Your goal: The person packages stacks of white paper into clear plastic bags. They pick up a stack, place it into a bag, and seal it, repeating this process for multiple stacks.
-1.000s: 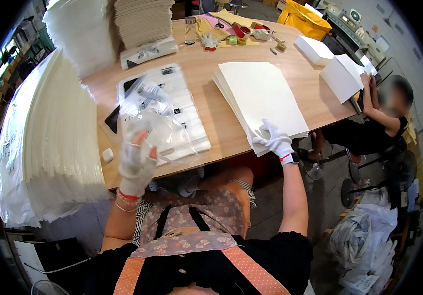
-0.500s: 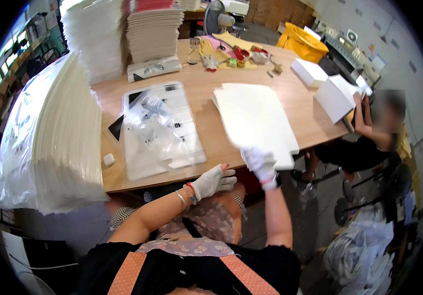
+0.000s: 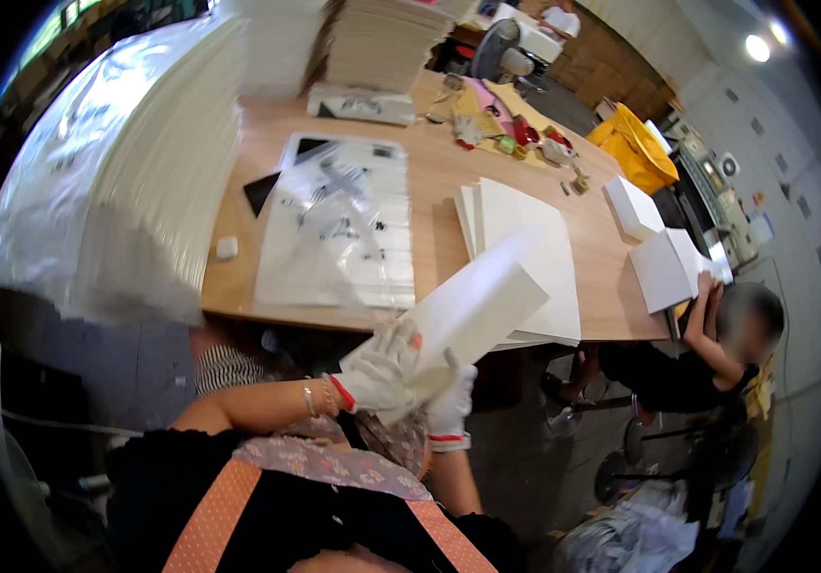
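Note:
A large white sheet of paper or card (image 3: 472, 310), bent lengthwise, slants up from my lap over the table's front edge. My left hand (image 3: 382, 371), in a white glove with a red cuff, is closed on its lower left part. Gloved too, my right hand (image 3: 450, 406) grips the near end with the thumb up; some of its fingers are hidden behind the sheet. Just beyond lies a loose stack of white sheets (image 3: 549, 239), edges unevenly fanned. To the left, clear printed plastic bags (image 3: 334, 229) lie in a flat pile.
Tall bundles of plastic bags (image 3: 157, 181) crowd the wooden table's (image 3: 434, 229) left side. Scissors, tape rolls (image 3: 525, 134) and cloths lie at the back, near a yellow bin bag (image 3: 635, 148). At right, a person (image 3: 682, 368) handles a white box (image 3: 663, 267).
My right hand has drawn a sheet off the stack toward my lap. My left hand has closed on it too, and the sheet is now bent. The view has shifted and tilted.

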A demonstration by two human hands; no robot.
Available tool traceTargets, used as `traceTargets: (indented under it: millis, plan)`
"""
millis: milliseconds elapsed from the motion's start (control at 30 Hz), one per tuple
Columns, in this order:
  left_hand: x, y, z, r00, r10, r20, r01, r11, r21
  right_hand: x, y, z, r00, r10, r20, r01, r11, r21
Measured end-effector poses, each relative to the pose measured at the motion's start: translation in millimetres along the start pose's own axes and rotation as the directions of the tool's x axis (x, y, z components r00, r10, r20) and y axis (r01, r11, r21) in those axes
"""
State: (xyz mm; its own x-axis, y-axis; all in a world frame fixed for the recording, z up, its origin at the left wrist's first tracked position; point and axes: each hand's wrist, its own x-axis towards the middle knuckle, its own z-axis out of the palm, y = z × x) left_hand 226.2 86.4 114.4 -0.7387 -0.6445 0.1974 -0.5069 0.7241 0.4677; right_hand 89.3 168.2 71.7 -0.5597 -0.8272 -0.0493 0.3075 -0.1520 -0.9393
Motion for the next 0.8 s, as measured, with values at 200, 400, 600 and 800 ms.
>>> traceTargets:
  millis: [200, 400, 600, 800]
  plan:
    - [-3, -25, -55, 0.98, 0.198, 0.006, -0.179, 0.898, -0.401, 15, 24, 18, 0.965, -0.256, 0.062, 0.263, 0.955, -0.137]
    - [56, -123, -152, 0.826, -0.153, -0.543, 0.132, 0.988, -0.077, 3, -53, 8, 0.932, -0.347, 0.108, 0.353, 0.794, -0.495]
    - [90, -166, -147, 0.964, -0.258, -0.07, -0.016, 0.204, -0.979, 7, -68, 6, 0.749, -0.389, 0.536, 0.643, 0.229, -0.731]
    - [66, -37, -54, 0.97, 0.151, -0.19, -0.236, 0.772, -0.591, 41, -32, 29, 0.847, 0.037, 0.53, 0.528, -0.177, -0.831]
